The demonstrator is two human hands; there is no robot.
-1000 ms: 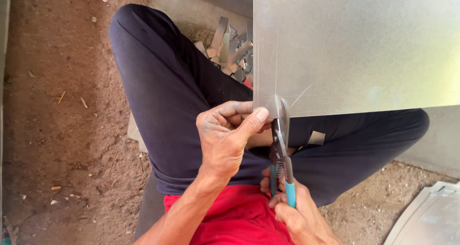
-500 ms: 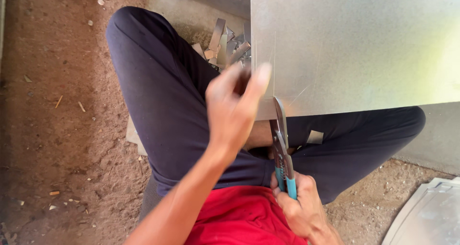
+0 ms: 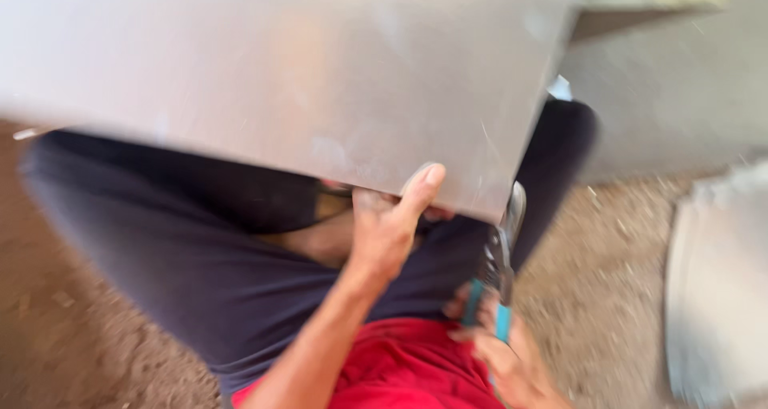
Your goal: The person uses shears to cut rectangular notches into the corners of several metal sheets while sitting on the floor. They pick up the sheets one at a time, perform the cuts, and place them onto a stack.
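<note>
A large grey metal sheet [image 3: 296,81] fills the upper part of the blurred view, above my lap. My left hand [image 3: 388,221] grips the sheet's near edge, thumb on top and fingers underneath. My right hand [image 3: 508,353] is low at the bottom right, shut on tin snips [image 3: 498,269] with blue handles. The snips' jaws sit at the sheet's lower right corner. I sit on the ground in dark trousers [image 3: 184,241] and a red shirt [image 3: 400,369].
Sandy dirt ground [image 3: 72,337] lies to the left and right of my legs. A pale grey sheet or slab [image 3: 716,289] lies at the right edge. A grey wall or panel [image 3: 672,97] stands behind.
My left hand left the snips' blades, swung up and took hold of the sheet's near edge. The sheet has shifted left and over my lap; the view moved and blurred.
</note>
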